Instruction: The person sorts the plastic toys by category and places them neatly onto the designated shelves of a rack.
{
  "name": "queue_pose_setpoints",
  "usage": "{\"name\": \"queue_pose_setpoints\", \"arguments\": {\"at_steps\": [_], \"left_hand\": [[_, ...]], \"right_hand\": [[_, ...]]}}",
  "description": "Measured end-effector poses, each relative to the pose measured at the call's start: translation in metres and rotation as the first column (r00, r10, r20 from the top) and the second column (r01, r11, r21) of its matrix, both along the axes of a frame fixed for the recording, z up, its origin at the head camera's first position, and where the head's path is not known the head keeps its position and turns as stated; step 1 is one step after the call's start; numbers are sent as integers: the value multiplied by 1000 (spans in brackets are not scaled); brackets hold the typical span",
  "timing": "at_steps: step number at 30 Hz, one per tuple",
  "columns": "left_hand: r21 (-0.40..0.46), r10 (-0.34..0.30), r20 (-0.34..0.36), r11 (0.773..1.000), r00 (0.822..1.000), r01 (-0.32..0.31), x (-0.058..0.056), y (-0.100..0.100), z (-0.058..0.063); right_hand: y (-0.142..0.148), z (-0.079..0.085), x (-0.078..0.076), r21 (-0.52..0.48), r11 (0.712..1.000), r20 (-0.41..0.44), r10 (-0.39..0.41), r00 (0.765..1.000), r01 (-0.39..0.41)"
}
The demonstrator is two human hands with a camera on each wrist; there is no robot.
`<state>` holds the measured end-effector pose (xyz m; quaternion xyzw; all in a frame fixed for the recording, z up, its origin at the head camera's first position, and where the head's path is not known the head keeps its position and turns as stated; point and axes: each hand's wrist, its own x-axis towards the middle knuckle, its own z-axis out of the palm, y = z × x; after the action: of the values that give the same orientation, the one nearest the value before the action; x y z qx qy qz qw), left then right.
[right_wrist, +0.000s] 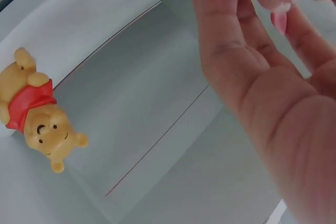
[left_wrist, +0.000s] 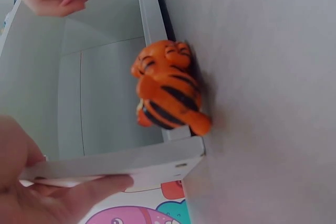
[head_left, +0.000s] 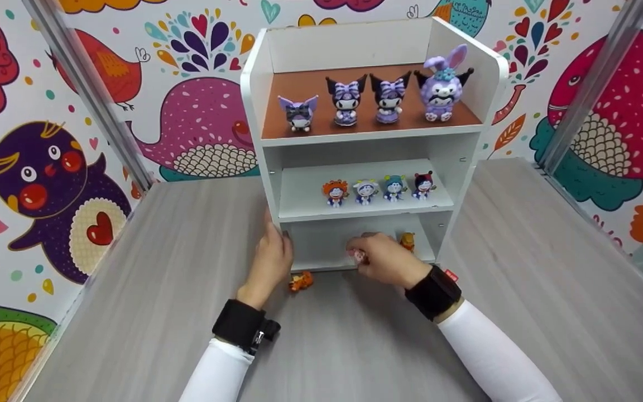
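My right hand point(head_left: 385, 259) pinches a small pink-and-white figurine point(head_left: 358, 255) at the front of the bottom shelf compartment; part of it is hidden by the fingers. In the right wrist view, a yellow bear figurine point(right_wrist: 44, 111) in a red shirt stands in that compartment, to the right of this hand in the head view. My left hand point(head_left: 270, 254) grips the left side panel point(left_wrist: 121, 161) of the white shelf, thumb and fingers on either side of the edge. An orange tiger figurine point(left_wrist: 168, 87) with black stripes lies on the table by the shelf's lower left corner.
Four-in-a-row small figurines in blue outfits point(head_left: 365, 191) stand on the middle shelf point(head_left: 305, 192). Purple-and-black figurines point(head_left: 346, 101) line the brown top board point(head_left: 299, 84). Patterned wall panels point(head_left: 198, 120) surround the grey table point(head_left: 187, 268).
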<state>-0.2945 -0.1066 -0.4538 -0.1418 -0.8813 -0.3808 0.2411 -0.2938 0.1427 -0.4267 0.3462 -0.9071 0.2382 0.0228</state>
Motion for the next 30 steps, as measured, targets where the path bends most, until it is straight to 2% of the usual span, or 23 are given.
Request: {"name": "queue_pose_setpoints", "arguments": {"at_steps": [5,11,19,24,30], "left_hand": [[-1,-1,-7,1000,1000,1,0,0,0],[1,5,0,1000,1000,-5,-1,0,0],[9,4,-9,1000,1000,-4,-1,-1,-2],[11,5,-3,1000,1000,-5,-1,-1,-3],[5,1,-11,1000,1000,-1,0,-1,-3]], "right_hand": [[3,2,-4,-40,999,16,-34,999,35],[11,4,-12,-64,996,-11,-59,998,58],[24,8,-21,-48,986,31,-158,987,160],[28,4,-25,-25,980,13,-195,981,195],[32,-6,-31,-9,980,-58,-201,978,201]]}}
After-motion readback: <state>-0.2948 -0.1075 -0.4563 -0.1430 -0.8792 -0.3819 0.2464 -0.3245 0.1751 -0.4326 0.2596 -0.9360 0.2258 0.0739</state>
